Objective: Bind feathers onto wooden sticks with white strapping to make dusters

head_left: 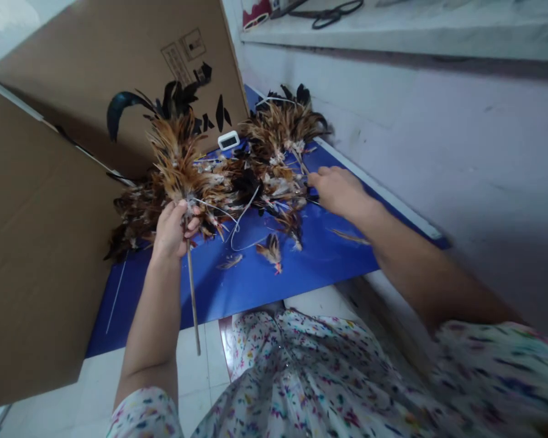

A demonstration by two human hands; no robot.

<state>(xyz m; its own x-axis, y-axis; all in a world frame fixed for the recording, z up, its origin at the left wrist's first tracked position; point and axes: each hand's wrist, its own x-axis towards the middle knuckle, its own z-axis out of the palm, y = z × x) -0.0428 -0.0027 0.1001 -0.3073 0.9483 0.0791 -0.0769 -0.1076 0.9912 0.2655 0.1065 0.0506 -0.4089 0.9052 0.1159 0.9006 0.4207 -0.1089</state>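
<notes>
Head view: the person's left hand [173, 226] is clasping a feather duster [179, 173] by its stick [192, 292], above the surface [139, 310] near its front edge; the right hand's [337, 188] grip is not showing clearly. Feathers [171, 140] are probably handling light, fragile; grasp the stiff stick.

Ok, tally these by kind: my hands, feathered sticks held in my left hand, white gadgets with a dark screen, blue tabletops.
Hands: 2, left hand and right hand
Feathered stick, held: 1
White gadget: 1
Blue tabletop: 1
Total: 5
</notes>
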